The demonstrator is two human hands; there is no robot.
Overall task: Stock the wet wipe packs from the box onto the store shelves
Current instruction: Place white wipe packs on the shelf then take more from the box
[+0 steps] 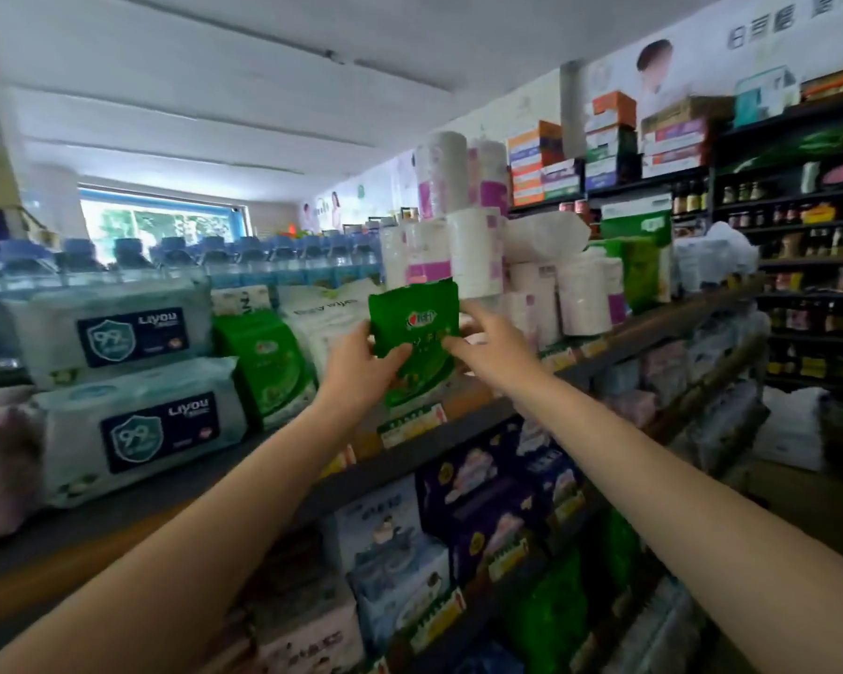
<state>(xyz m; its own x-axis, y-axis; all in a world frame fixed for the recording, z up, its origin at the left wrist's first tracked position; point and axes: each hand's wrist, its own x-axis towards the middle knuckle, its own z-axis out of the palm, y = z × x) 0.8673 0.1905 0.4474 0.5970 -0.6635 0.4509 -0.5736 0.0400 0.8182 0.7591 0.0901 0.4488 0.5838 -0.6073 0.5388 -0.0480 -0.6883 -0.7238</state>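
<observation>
A green wet wipe pack (417,328) stands upright over the top shelf (458,430), held between both hands. My left hand (361,367) grips its lower left side, thumb across the front. My right hand (490,340) holds its right edge, fingers on the front. Behind it stand a white wipe pack (329,318) and another green pack (266,362). The box is not in view.
Two large pale Liyou wipe packs (137,381) are stacked at the left of the shelf. Toilet paper rolls (507,265) stand close to the right of the held pack. Water bottles (191,265) line the back. Lower shelves hold more packs (483,503); a dark bottle rack (809,265) stands at right.
</observation>
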